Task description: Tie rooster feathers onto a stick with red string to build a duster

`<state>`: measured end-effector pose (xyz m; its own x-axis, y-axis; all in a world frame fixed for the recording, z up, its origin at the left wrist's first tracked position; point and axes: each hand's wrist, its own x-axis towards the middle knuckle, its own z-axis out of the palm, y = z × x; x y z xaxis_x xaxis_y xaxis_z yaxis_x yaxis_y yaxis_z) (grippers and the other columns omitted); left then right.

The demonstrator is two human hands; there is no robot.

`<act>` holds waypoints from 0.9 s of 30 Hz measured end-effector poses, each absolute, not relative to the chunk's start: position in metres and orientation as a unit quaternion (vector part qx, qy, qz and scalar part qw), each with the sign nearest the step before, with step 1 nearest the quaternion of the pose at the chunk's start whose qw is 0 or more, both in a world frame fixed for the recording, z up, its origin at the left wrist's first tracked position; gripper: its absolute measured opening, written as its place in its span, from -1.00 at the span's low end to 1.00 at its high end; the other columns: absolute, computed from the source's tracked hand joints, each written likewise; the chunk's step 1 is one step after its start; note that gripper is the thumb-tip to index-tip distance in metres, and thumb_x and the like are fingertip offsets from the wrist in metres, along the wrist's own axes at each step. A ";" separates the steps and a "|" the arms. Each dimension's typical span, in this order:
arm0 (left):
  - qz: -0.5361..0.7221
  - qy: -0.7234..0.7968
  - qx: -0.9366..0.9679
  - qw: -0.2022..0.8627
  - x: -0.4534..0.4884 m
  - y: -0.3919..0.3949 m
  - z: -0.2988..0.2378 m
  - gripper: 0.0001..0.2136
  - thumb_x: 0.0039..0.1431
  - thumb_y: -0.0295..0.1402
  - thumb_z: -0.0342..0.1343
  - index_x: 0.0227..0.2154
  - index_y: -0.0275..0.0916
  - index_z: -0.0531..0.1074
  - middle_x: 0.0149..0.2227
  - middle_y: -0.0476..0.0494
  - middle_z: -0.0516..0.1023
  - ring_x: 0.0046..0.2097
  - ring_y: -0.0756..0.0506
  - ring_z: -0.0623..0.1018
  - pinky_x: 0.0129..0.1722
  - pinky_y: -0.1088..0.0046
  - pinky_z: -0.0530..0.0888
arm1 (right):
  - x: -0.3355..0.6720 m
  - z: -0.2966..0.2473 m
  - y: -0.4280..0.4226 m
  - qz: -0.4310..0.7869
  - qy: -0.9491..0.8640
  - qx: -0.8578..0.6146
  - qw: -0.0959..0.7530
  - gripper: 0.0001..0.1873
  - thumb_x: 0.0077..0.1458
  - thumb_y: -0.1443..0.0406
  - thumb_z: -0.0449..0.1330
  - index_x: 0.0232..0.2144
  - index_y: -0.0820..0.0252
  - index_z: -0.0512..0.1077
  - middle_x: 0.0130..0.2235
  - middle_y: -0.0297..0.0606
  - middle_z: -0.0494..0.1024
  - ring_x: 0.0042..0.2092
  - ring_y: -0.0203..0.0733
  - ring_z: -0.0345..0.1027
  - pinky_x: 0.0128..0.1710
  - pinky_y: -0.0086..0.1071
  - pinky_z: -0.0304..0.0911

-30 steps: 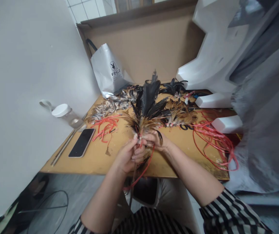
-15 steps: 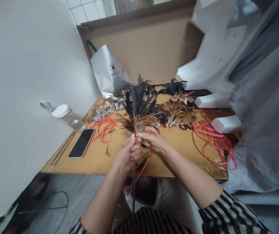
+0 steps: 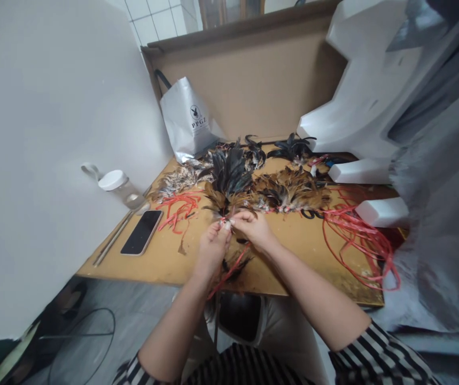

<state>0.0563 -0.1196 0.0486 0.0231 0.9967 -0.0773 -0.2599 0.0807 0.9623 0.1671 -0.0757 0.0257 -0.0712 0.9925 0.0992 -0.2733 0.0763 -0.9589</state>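
A feather duster [image 3: 231, 176], black feathers above and brown ones below, stands upright in front of me. My left hand [image 3: 214, 247] is closed round it just under the feathers, where red binding shows. Below that hand its thin stick [image 3: 216, 321] runs down toward my lap. My right hand [image 3: 256, 229] pinches at the base of the feathers, fingertips touching those of the left; what lies between them is too small to make out. A red plastic string [image 3: 235, 264] slants down beneath my hands, past loose dark feathers on the table.
Brown feather bunches [image 3: 291, 192] lie right of the duster, speckled ones [image 3: 181, 179] left. Red string heaps [image 3: 357, 243] sit at the right edge. A phone [image 3: 141, 232], sticks [image 3: 111, 240], a lidded jar [image 3: 123, 188], a silver bag [image 3: 189, 120] and white foam [image 3: 379, 213] surround the work.
The duster and both hands have moved slightly, and the feather head now sits lower and tilts away. My left fingers have shifted up to the binding. The view has turned a little left.
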 end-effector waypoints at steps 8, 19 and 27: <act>0.527 0.521 0.586 0.327 0.055 -0.108 0.035 -0.91 0.09 -0.39 0.00 -0.47 -0.26 0.34 -0.55 -0.01 0.37 -0.48 0.02 0.37 -0.44 0.55 0.30 | 0.166 0.032 -0.079 0.516 -0.528 -0.406 0.539 -0.75 -0.22 0.16 0.25 -0.62 0.28 0.46 -0.63 -0.32 0.44 -0.57 -0.35 0.21 -0.54 -0.45 0.11; 0.457 0.576 0.647 0.198 0.067 -0.111 0.027 -0.60 0.15 -0.40 -0.07 0.06 -0.34 0.24 -0.06 -0.31 0.48 -0.05 -0.12 0.49 -0.09 0.37 0.41 | 0.167 0.031 -0.079 0.594 -0.440 -0.395 0.546 -0.66 -0.31 0.12 0.33 -0.71 0.27 0.35 -0.70 -0.42 0.32 -0.63 -0.44 0.09 -0.61 -0.52 -0.02; 0.466 0.526 0.644 0.301 0.062 -0.137 0.025 -0.52 0.15 -0.34 -0.02 0.15 -0.23 0.15 -0.12 -0.21 0.51 -0.08 -0.10 0.49 -0.09 0.35 0.42 | 0.176 0.037 -0.081 0.687 -0.409 -0.315 0.512 -0.67 -0.29 0.19 0.35 -0.67 0.25 0.28 -0.73 -0.53 0.18 -0.72 -0.54 -0.13 -0.73 -0.56 -0.20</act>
